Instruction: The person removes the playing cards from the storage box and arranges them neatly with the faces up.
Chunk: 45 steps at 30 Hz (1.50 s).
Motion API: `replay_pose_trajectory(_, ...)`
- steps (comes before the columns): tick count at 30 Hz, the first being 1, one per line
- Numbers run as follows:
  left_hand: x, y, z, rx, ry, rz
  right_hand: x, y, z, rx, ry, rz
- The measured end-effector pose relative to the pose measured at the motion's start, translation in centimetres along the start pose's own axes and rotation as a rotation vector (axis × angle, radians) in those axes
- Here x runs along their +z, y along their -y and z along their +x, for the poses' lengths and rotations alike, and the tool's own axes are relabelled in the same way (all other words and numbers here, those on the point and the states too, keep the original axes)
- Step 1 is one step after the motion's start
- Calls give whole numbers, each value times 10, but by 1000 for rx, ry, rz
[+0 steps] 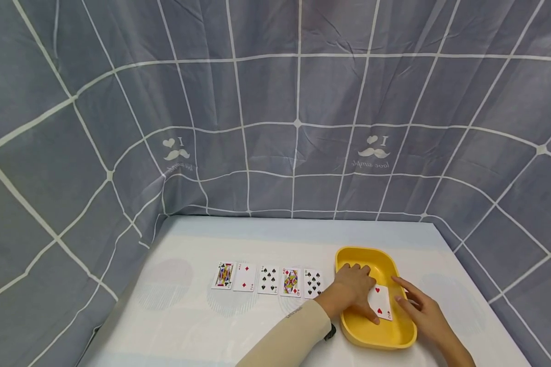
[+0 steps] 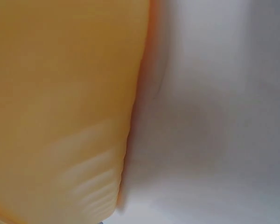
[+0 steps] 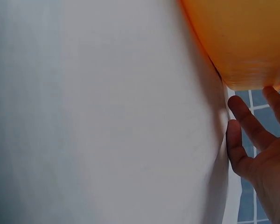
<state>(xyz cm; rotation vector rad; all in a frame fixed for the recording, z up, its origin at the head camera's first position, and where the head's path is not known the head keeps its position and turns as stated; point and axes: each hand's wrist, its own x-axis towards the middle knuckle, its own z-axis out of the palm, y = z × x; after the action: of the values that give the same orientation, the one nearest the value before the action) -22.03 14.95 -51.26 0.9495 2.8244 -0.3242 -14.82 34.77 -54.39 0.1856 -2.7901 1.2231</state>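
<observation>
Inside a yellow tray (image 1: 378, 336) lies a white playing card, the two of hearts (image 1: 383, 303). My left hand (image 1: 355, 288) reaches over the tray's left side, its fingers spread, with the thumb and index finger at the card's left edge; whether they touch it is unclear. At the tray's right rim is my right hand (image 1: 420, 308), thumb and index finger reaching over the rim towards the card. The right wrist view shows the lower fingers (image 3: 252, 126) loosely extended beside the tray's outer wall. Only that wall (image 2: 60, 112) and the tabletop appear in the left wrist view.
Left of the tray, several face-up cards lie in a row on the white table (image 1: 188, 326), including a two of diamonds (image 1: 244, 278), a seven of spades (image 1: 268, 280) and an eight of spades (image 1: 312, 283). A grey checked curtain (image 1: 266, 153) hangs around the table.
</observation>
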Motion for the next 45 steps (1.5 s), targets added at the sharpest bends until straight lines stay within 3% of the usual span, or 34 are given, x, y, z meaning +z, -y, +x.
replay_pose_trajectory(14,-5,3,-5,50,-20,-45,0,-2,1,5,11,-19)
replay_pose_trajectory(21,-9,21,-16,120,-124,-146,-3,1,4,36,34,-50)
replay_pose_trajectory(27,-9,44,-29,120,-227,-239,-1,0,5,33,31,-46)
replay_pose_trajectory(33,-15,72,-44,120,-282,-357,2,2,3,61,14,-63)
replay_pose_trajectory(38,-17,104,-63,123,-358,-422,4,5,4,117,54,-17)
replay_pose_trajectory(45,-16,153,-97,52,-387,-464,1,5,5,110,55,-55)
